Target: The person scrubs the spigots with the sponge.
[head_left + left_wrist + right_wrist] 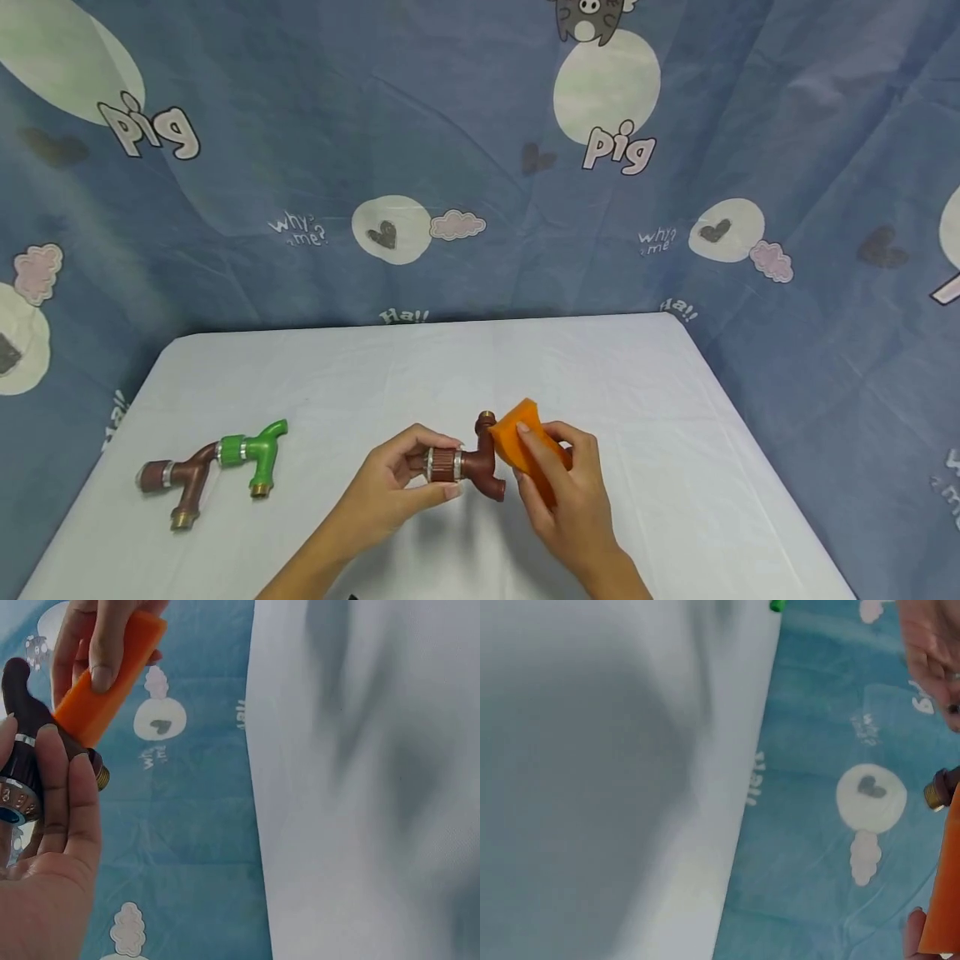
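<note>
A brown faucet (pixel 481 468) with a ribbed, silver-ringed collar is held above the white table by my left hand (pixel 401 479), thumb below and fingers above the collar. Its brass threaded end (pixel 103 777) shows in the left wrist view. My right hand (pixel 566 492) grips an orange sponge (pixel 517 446) that touches the faucet's body near the threaded end. In the right wrist view the sponge (pixel 945 892) is at the right edge, and most of the right hand is cut off there.
On the left of the white table (pixel 600 375) lie a brown faucet (pixel 197 477) and a green faucet (pixel 262 454), close together end to end. A blue printed cloth (pixel 480 125) hangs behind the table and along its sides. A small dark object (pixel 353 597) shows at the bottom edge.
</note>
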### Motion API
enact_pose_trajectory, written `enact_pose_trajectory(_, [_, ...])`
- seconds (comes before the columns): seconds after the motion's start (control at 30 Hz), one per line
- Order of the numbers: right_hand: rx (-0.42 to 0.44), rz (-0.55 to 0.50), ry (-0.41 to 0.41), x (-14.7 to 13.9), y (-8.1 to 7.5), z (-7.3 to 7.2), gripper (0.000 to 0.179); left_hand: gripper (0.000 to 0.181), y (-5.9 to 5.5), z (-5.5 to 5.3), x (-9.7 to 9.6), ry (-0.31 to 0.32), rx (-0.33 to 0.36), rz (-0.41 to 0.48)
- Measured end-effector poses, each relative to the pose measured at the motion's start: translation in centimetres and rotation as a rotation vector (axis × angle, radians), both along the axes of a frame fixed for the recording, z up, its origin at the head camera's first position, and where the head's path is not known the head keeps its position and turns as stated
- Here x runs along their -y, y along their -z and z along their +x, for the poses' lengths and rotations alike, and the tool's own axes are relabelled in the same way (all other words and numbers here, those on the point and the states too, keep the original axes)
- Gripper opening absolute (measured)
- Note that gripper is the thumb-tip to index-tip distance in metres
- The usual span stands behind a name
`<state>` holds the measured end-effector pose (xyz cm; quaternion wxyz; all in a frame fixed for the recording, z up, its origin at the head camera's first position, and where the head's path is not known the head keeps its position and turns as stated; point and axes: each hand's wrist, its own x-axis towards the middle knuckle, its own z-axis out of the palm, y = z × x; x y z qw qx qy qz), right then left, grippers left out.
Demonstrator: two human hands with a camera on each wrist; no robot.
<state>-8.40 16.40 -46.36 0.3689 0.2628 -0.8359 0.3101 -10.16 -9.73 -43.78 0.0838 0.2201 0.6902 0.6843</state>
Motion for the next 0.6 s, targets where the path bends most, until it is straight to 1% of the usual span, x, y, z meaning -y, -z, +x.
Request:
enact_pose_trajectory(0.07, [0.008, -0.01, 0.006, -0.1, 0.3, -0.2, 0.042, 0.041, -0.1, 0.1, 0.1, 0.015, 0.003, 0.001])
enact_pose_trajectory(0.17, [0.013, -0.042, -0.002, -0.3, 0.5, -0.3, 0.042, 0.041, 0.0, 0.1, 0.2, 0.063, 0.049, 0.044])
enact_pose_trajectory(0.23, [0.013, -0.058, -0.011, -0.3, 0.5, -0.3, 0.042, 0.041, 0.0, 0.1, 0.3, 0.091, 0.066, 0.065])
enact_pose_trajectory(0.3, [0.002, -0.06, -0.026, -0.2, 0.3, -0.2, 0.042, 0.041, 0.1, 0.0, 0.3, 0.112, 0.071, 0.072])
enact_pose_trajectory(0.33, [-0.011, -0.053, -0.04, -0.1, 0.2, -0.2, 0.041, 0.041, 0.2, 0.0, 0.3, 0.116, 0.059, 0.065])
enact_pose_trajectory(0.37, [-0.026, -0.035, -0.052, 0.0, 0.1, -0.1, 0.041, 0.04, 0.2, -0.1, 0.2, 0.116, 0.04, 0.053])
enact_pose_trajectory(0.5, [-0.093, 0.052, -0.092, 0.6, -0.1, 0.1, 0.036, 0.037, 0.3, -0.3, 0.0, 0.081, -0.022, 0.011])
enact_pose_trajectory(0.6, [-0.117, 0.088, -0.09, 0.7, -0.1, 0.1, 0.034, 0.03, 0.3, -0.3, -0.1, 0.048, -0.049, -0.012])
